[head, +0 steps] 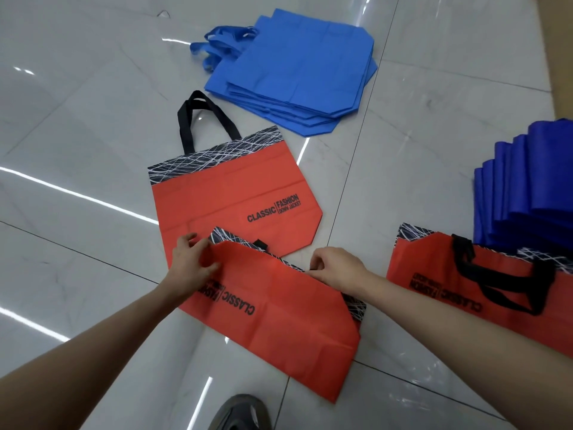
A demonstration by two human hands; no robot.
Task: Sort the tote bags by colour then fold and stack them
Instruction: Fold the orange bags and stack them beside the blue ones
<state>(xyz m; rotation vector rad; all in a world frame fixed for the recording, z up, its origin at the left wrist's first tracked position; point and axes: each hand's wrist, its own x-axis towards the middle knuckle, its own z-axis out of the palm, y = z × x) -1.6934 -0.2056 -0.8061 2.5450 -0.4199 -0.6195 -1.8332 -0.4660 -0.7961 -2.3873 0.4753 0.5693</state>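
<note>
A folded orange tote bag (279,321) with black "CLASSIC" lettering lies on the floor in front of me. My left hand (193,262) pinches its folded upper edge at the left, and my right hand (336,266) pinches the same edge at the right. Under its far edge lies a flat orange tote (229,197) with black handles and a black-and-white band. Another orange tote (483,293) with black handles lies at the right. Several light blue totes (297,72) sit stacked at the back, and folded dark blue totes (527,187) are fanned out at the far right.
The floor (77,135) is glossy grey tile with dark grout lines. A grey shoe (242,412) shows at the bottom edge. A brown board (555,41) runs along the top right corner.
</note>
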